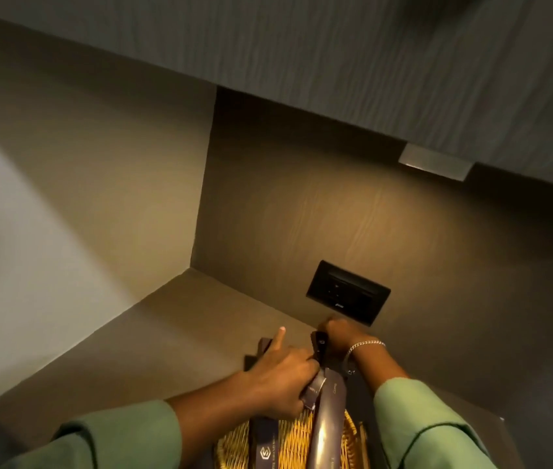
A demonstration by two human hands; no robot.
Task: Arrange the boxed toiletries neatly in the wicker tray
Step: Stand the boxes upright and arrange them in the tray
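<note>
The brown bench [173, 326] runs into a corner below a dark wall socket [348, 292]. At its near edge sits the wicker tray [293, 441], my landmark. Across the tray lies a long dark box [327, 424]; a second, logo-printed box [263, 438] lies just beside it. At the tray's far end, the left hand [280, 377] pinches a small box [314, 389], forefinger free. The right hand [339, 336] is clenched around a dark upright item [320, 343]. These cartons look light, stiff, crushable; take them by the long edges.
</note>
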